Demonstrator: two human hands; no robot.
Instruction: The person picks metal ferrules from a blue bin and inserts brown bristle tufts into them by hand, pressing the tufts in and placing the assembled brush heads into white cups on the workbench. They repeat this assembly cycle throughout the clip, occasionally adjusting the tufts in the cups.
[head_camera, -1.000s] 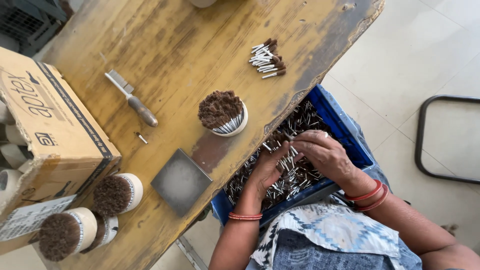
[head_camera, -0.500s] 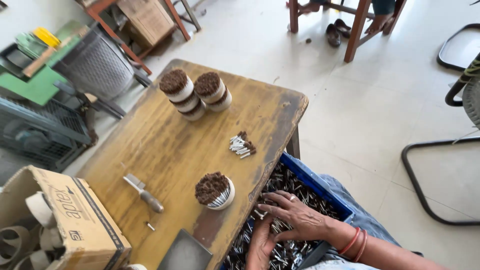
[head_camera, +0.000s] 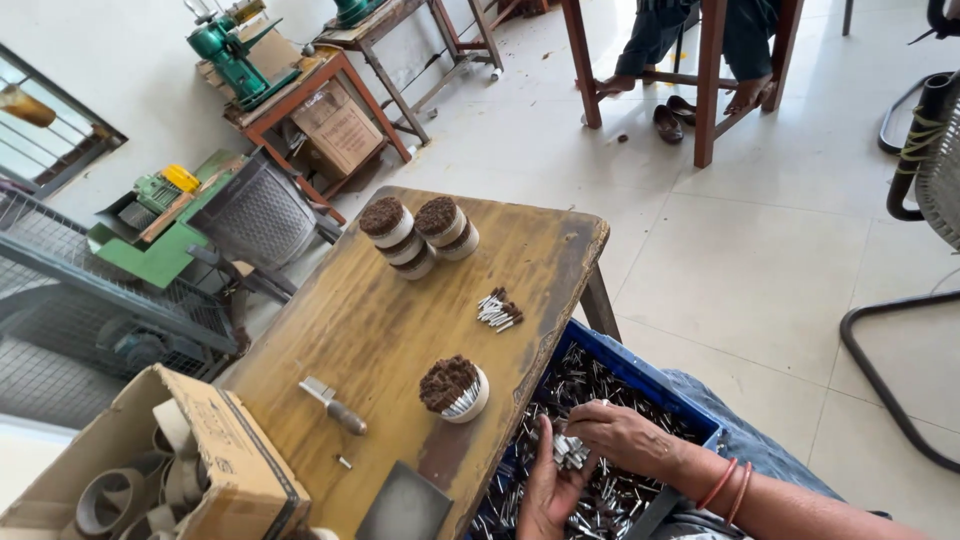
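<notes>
A small bunch of silvery sticks (head_camera: 570, 450) sits between the two hands, above the blue crate (head_camera: 640, 375) full of loose sticks on the person's lap. The left hand (head_camera: 545, 490) lies palm-up and cupped beneath the bunch, its fingers loosely curled around it. The right hand (head_camera: 625, 435) comes over from the other side, fingers bent and pinching the top of the same bunch. Just beside the crate stands a worn wooden table (head_camera: 380, 320), carrying a round bundle with dark tips (head_camera: 452, 388), a small loose pile of sticks (head_camera: 498, 310), a metal tool (head_camera: 333, 405) and stacked bundles (head_camera: 418, 235) at the far end. A cardboard box (head_camera: 170, 465) sits at the near left.
</notes>
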